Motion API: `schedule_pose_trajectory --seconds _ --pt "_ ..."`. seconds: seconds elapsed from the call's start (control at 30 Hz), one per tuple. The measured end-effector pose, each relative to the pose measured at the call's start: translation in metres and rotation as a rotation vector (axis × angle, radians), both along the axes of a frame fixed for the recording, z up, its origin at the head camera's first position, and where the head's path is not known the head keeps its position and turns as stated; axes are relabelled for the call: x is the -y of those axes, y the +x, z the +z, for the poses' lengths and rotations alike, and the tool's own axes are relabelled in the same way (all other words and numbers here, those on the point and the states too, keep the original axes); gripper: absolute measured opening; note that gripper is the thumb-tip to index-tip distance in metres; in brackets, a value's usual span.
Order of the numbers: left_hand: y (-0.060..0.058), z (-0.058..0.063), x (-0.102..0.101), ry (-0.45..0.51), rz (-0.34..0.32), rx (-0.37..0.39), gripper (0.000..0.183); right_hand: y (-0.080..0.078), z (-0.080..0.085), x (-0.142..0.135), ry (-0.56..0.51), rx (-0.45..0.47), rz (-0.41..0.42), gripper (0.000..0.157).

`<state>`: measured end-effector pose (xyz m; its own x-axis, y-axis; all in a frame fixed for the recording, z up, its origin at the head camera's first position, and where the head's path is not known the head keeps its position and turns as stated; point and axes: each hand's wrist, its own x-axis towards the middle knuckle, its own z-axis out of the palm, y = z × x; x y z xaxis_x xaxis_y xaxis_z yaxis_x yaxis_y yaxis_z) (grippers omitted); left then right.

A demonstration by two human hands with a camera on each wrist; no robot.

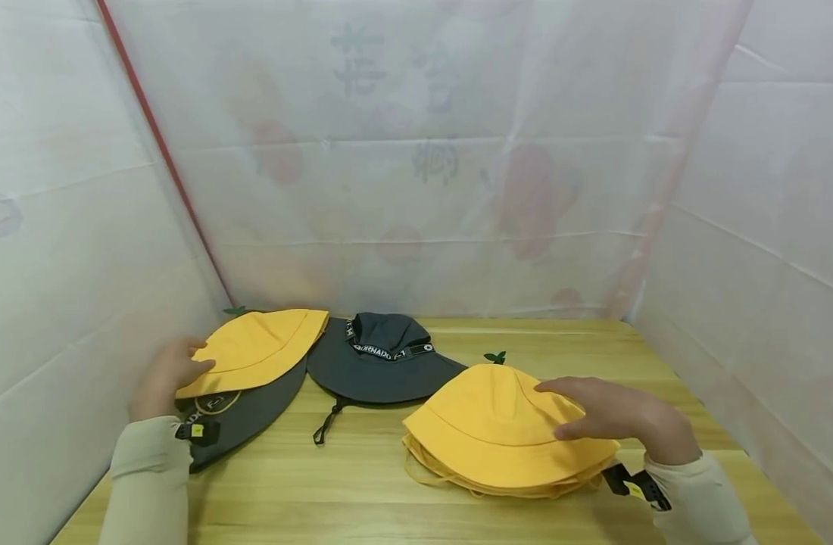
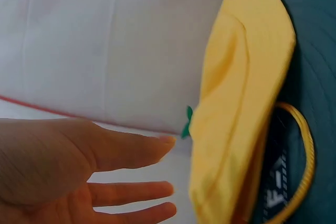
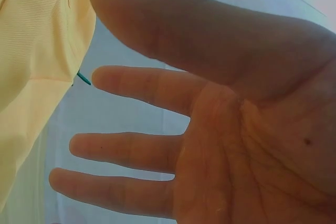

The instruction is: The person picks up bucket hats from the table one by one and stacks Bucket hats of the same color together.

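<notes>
A: While your right hand rests flat on the yellow stack at about 5 o'clock on the tabletop, how would you say those hats will handle?

B: Soft and light, by the look of them. The cloth gives under your fingers, so the stack will probably sag if you lift it by one brim edge. You'd do better to take it with the thumb on the crown and the fingers slid under the brims at the 3 o'clock side.

A: Is that hand gripping anything?

B: No. The right wrist view shows the fingers spread and straight, with only the thumb tip against the yellow fabric. It's released, touching but not pinching.

A: And the left hand?

B: At 9 o'clock, also loose. Its fingers are extended just beside the brim of the yellow hat; in the head view the fingertips touch that edge. Nothing is held.

A: What is that hat lying on?

B: A grey hat, flattened beneath it and overlapped by it. A second grey hat sits upright near 12 o'clock, its chin cord trailing towards you. The tiny green leaf on top of the stack looks delicate; you shouldn't pull on it.
</notes>
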<state>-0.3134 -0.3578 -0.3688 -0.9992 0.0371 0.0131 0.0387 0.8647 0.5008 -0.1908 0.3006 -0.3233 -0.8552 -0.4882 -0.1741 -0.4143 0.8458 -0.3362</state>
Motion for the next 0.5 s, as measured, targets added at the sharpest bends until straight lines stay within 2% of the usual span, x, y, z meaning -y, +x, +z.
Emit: schedule_pose_trajectory --seconds 0.27,0.5 --pt "-0.003 -0.014 0.016 -0.025 0.045 0.06 0.062 0.0 0.0 -0.001 -0.002 0.014 -0.01 0.072" --pt "-0.004 -0.021 0.022 -0.01 0.093 0.084 0.073 0.001 0.0 -0.001 -0.009 0.017 -0.011 0.071"
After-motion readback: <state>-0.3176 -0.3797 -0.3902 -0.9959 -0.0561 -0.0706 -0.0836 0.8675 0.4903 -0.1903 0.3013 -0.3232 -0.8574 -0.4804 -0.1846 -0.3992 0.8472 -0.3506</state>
